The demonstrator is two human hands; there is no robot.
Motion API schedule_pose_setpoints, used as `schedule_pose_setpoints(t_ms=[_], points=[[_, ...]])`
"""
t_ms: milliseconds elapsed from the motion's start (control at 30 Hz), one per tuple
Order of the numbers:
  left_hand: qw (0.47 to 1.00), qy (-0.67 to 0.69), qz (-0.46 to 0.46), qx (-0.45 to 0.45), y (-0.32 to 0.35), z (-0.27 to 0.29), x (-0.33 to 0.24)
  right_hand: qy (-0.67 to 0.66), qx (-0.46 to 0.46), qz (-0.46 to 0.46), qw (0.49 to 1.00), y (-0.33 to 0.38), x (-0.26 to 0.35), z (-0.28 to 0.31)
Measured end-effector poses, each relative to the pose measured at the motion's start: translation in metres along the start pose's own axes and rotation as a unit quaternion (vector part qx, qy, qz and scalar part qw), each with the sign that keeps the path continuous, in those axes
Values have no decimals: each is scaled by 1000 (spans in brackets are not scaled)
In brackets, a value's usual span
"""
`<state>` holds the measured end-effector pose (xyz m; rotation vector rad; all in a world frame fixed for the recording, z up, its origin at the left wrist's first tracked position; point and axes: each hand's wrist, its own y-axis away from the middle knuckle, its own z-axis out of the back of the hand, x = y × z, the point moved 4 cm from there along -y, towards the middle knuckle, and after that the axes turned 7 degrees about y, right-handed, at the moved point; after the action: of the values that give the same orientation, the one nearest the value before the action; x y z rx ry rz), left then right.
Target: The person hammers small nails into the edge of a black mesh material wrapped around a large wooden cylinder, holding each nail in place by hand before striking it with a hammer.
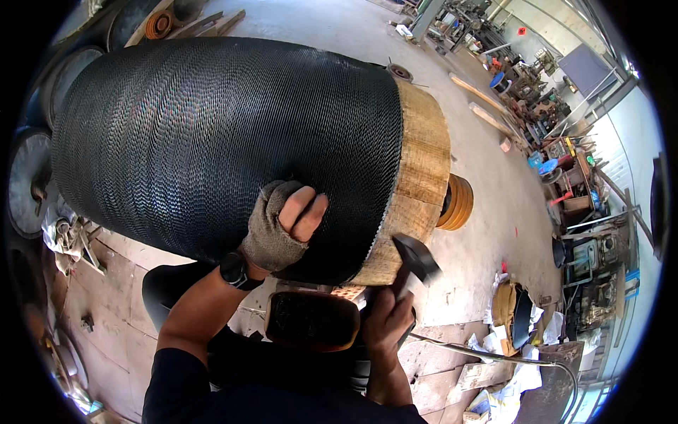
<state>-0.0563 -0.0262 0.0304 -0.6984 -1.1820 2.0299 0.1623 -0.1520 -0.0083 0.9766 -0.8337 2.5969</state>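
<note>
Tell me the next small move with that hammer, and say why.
Probably a short tap of the hammer on the wooden end of the black wire-toothed roller. The right hand holds it raised just off that edge, while the gloved left hand presses on the roller beside it.

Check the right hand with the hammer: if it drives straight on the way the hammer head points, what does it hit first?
Most likely the wooden end of the big black drum, near its lower rim. The right hand holds the hammer just below it; depth is unclear.
</note>
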Motion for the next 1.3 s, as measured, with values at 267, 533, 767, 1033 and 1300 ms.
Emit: schedule_pose_setpoints(t_ms=[267,533,767,1033,1300], points=[[998,-53,-10,10,-9,0,5,73,72,-30,994,-7,-23,-12],[994,-109,6,-18,-25,-3,15,26,49,-3,998,18,-28,-11],[993,-112,13,-20,-38,-3,4,-54,73,-57,994,35,-39,-2],[967,238,65,56,20,-37,-85,-90,100,-98,986,44,-46,-4],[968,214,80,101,15,-48,-92,-87,106,-111,984,45,-53,-1]])
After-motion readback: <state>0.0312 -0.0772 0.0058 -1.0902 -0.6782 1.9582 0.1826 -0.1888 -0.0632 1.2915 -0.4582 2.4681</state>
